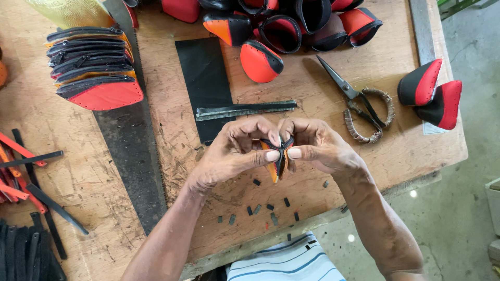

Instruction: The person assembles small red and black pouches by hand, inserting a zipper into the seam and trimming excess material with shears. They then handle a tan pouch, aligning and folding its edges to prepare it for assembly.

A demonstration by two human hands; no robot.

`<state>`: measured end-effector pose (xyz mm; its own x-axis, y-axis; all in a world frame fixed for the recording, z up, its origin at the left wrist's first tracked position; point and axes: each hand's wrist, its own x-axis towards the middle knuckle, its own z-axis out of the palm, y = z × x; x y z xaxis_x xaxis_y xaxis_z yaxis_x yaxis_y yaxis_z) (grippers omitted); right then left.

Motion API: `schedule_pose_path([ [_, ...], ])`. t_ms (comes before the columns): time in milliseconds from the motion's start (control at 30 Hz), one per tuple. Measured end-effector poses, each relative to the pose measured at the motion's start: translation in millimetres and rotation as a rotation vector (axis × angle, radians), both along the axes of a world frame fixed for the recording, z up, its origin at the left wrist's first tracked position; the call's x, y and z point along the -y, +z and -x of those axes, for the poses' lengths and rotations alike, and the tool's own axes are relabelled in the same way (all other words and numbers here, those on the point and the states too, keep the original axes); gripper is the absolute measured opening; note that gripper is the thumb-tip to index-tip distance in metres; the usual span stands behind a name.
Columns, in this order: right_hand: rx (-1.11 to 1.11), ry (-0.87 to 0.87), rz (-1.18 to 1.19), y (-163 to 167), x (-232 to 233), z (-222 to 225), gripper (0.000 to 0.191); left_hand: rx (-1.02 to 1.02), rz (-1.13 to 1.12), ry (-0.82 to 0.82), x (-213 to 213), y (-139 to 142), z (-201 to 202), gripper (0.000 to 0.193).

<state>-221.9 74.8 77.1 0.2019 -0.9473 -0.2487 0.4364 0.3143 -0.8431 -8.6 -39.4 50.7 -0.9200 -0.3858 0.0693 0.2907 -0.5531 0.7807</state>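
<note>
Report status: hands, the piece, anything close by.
Left hand and right hand both pinch the folded red-and-black leather piece. Black offcut scraps below. Wrapped-handle scissors lie apart.

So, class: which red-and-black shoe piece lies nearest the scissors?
The pair at the table's right edge, right of the scissors; the other pieces sit along the top or in the left stack.

We count two hands [234, 151] [317, 145], one pair of scissors [359, 101], one saw [130, 140], two red-and-black pieces [432, 93] off right, and maybe six stacked flat pieces [94, 67], hard to separate.
</note>
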Motion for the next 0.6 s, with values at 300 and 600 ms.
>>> schedule_pose_path([
  [300,-0.188,-0.049,-0.033,8.4,0.9,-6.4,0.025,0.008,0.070,0.055,0.2,-3.3,2.2,0.030],
  [600,-0.299,-0.077,-0.008,1.6,3.3,-6.2,0.021,0.120,0.045,0.105,-1.0,-1.4,4.6,0.036],
])
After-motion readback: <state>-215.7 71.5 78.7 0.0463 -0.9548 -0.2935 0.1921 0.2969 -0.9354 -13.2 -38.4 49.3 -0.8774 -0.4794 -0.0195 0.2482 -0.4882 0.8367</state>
